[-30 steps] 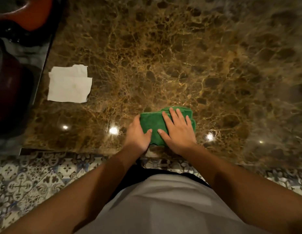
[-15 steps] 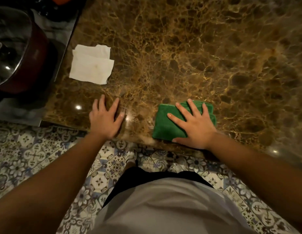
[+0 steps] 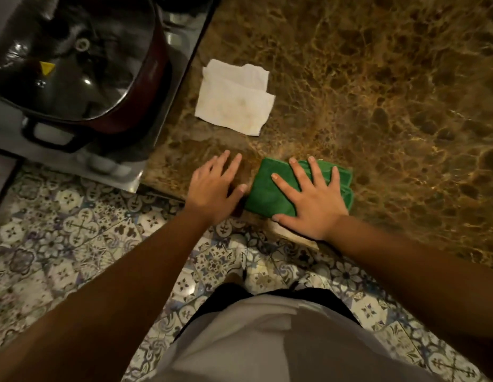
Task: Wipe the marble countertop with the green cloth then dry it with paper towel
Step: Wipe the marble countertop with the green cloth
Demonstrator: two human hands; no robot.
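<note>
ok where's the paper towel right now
In the head view, the paper towel lies flat on the countertop, beyond the left hand, beside the stove's edge.

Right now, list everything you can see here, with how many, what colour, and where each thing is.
countertop: one, brown marble with gold veins, filling the upper right.
cloth: one, green, folded, flat on the countertop near its front edge.
paper towel: one, white, folded, on the countertop behind the cloth, near the counter's left edge.
pot: one, dark red with a glass lid, upper left on the stove.
stove: one, silver, left of the countertop.
floor: patterned tiles, blue and white, below.
left hand: flat on the countertop, beside the cloth.
right hand: fingers spread, pressing on the cloth.
</note>
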